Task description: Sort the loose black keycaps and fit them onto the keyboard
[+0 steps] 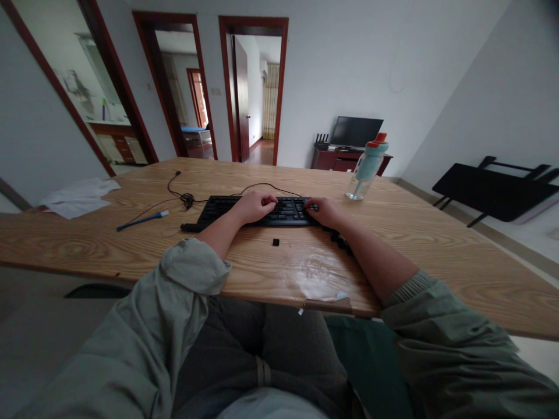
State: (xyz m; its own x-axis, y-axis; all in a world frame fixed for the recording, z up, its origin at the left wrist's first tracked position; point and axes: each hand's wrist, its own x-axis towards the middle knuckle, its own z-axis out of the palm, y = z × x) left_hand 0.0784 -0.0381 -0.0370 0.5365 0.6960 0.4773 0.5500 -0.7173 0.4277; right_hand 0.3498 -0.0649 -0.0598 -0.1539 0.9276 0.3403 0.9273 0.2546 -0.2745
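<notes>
Hands (pixel 288 208) rest on black keyboard (pixel 286 210) (one loose keycap (pixel 275 242) nearby).

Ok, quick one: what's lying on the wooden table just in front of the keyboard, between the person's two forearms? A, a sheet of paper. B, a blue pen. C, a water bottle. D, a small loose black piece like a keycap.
D: a small black piece lies alone on the table, nearer the person than the keyboard, between the forearms, while the left hand and right hand rest on the keys.
</notes>
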